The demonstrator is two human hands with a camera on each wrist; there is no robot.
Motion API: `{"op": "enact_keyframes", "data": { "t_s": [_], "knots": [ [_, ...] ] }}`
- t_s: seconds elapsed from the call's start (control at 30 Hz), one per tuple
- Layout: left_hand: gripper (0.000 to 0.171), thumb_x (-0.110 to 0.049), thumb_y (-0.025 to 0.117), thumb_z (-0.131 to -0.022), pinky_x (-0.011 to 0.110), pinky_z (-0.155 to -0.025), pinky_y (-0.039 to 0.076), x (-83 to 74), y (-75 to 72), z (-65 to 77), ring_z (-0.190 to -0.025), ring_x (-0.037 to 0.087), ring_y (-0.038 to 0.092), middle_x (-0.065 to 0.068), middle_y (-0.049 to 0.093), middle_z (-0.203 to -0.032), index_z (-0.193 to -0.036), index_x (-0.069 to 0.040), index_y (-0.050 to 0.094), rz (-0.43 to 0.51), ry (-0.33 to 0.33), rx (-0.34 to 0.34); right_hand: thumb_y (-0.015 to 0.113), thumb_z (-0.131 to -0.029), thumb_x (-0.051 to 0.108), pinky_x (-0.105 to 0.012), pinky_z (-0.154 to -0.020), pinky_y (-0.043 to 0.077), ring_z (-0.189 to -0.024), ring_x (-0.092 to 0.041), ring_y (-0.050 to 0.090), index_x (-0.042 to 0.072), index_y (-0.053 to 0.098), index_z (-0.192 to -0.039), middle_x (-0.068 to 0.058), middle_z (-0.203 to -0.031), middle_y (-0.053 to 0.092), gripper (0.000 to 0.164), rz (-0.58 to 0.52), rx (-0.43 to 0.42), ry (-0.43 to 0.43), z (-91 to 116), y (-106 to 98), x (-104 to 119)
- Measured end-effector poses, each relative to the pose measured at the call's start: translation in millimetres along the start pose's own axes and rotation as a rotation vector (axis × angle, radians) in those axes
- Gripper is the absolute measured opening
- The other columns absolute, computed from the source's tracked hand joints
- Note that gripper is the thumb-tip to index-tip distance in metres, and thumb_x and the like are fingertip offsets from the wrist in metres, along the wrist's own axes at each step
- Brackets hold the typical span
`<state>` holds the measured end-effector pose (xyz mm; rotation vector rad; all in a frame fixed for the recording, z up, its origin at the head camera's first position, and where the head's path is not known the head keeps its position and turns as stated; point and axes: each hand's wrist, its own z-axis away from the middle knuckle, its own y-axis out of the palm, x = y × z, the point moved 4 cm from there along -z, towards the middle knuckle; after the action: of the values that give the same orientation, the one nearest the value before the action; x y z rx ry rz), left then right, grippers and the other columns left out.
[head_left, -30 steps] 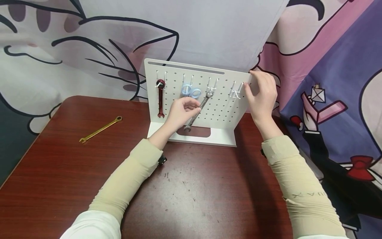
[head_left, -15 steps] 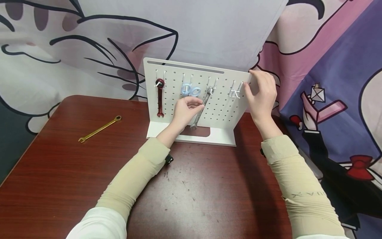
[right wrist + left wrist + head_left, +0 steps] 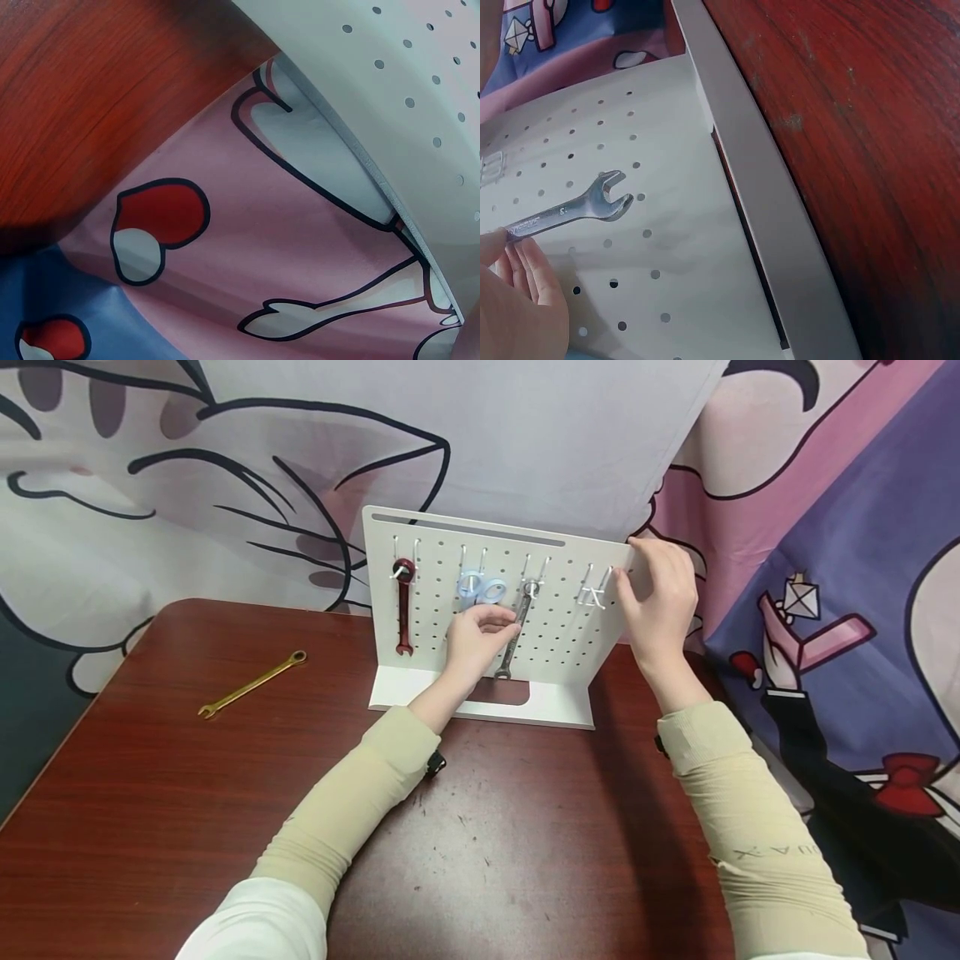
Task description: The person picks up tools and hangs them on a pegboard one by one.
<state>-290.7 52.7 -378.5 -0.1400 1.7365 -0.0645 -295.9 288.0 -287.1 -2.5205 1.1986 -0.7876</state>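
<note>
My left hand [image 3: 477, 639] pinches the shaft of a silver combination wrench [image 3: 512, 652] between thumb and fingers. The wrench's ring end is at a white hook high on the white pegboard [image 3: 567, 647], and its open end points down, slightly left. In the left wrist view the jaw end of the wrench [image 3: 604, 202] lies in front of the perforated panel. My right hand [image 3: 663, 597] grips the pegboard's upper right edge, thumb in front; its other fingertips are partly hidden behind the edge.
A red wrench [image 3: 404, 614] and light-blue-handled scissors [image 3: 481, 588] hang left of the silver wrench. Another white hook [image 3: 591, 597] sits to the right, beside my right thumb. A yellow wrench [image 3: 253, 684] lies on the brown table [image 3: 480, 827]. Printed cloth [image 3: 540, 435] hangs behind.
My left hand has moved slightly right, and the wrench's lower end has swung right so that it hangs more upright. My right hand has stayed on the pegboard's edge.
</note>
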Motion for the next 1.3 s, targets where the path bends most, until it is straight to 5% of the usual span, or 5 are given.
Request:
{"op": "enact_keyframes", "data": {
  "t_s": [0.7,1.3],
  "knots": [
    [0.021,0.001,0.077,-0.094,0.029,-0.092,0.064,9.7,-6.9,12.7,-0.106,0.035,0.078,0.022,0.079,-0.113,-0.114,0.005,0.076,0.029,0.073,0.053,0.078,-0.092,0.006,-0.041,-0.118,0.044,-0.127,-0.033,0.063,0.007,0.076,-0.125,-0.014,-0.126,0.076,0.033,-0.011,-0.012,0.004,-0.4,-1.3,-2.0],
    [0.020,-0.003,0.076,-0.095,0.037,-0.090,0.065,24.0,-51.6,32.9,-0.103,0.034,0.079,0.020,0.080,-0.113,-0.114,0.003,0.077,-0.176,0.089,0.163,0.078,-0.093,0.007,-0.040,-0.118,0.044,-0.128,-0.032,0.063,0.007,0.076,-0.125,-0.014,-0.127,0.076,0.032,-0.017,-0.007,0.012,-0.4,2.7,-3.3]
  ]
}}
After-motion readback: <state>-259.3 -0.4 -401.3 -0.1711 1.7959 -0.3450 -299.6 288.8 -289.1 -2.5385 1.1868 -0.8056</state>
